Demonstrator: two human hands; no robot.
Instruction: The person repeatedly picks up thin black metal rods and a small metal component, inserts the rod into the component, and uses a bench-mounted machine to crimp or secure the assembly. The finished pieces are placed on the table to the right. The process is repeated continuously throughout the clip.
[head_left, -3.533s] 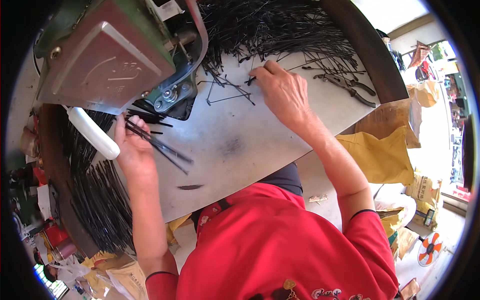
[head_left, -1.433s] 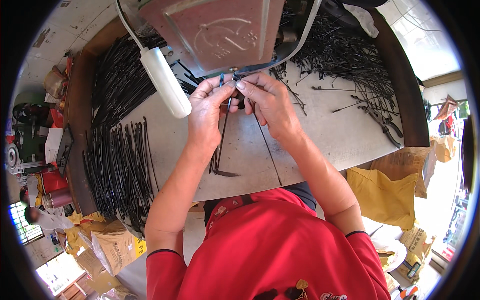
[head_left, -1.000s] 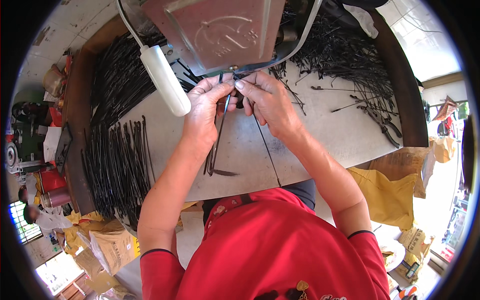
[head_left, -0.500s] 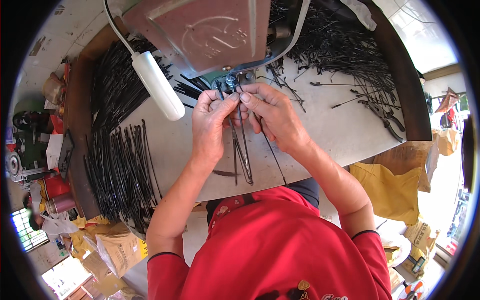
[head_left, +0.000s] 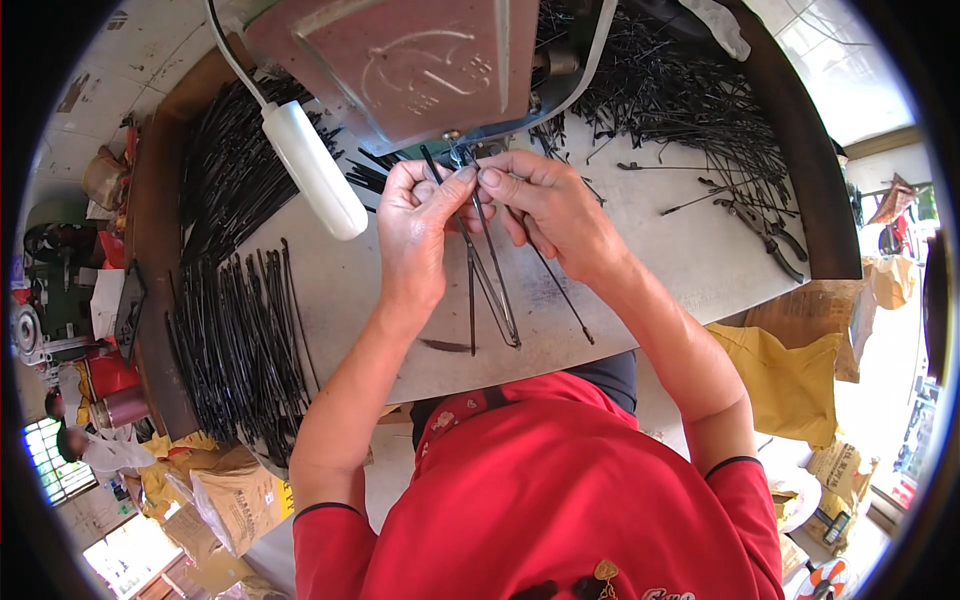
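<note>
My left hand (head_left: 412, 235) is closed on a black jointed umbrella rib (head_left: 498, 305), pinched between thumb and fingers. Its folded arms hang down toward me and meet in a narrow bend. Beside it, my right hand (head_left: 560, 215) pinches near the rib's upper end, thumb almost touching the left thumb. A thin black rod (head_left: 565, 297) runs down from under the right hand's fingers. Both hands are just below the metal working head (head_left: 462, 152) of a bench machine (head_left: 400, 75). The fingers partly hide the rib's upper ends.
Bundled black ribs (head_left: 240, 350) lie at the left, with another pile (head_left: 225, 170) behind. Tangled rods (head_left: 690, 110) cover the back right, near pliers (head_left: 768, 238). A white lamp (head_left: 315, 170) hangs left of the machine. Wooden boards (head_left: 822, 200) edge the metal table (head_left: 650, 275).
The lower ends of the rib and the thin rod have swung to the right. Its upper tip leans further left. Both hands keep their pinch and have shifted only slightly.
</note>
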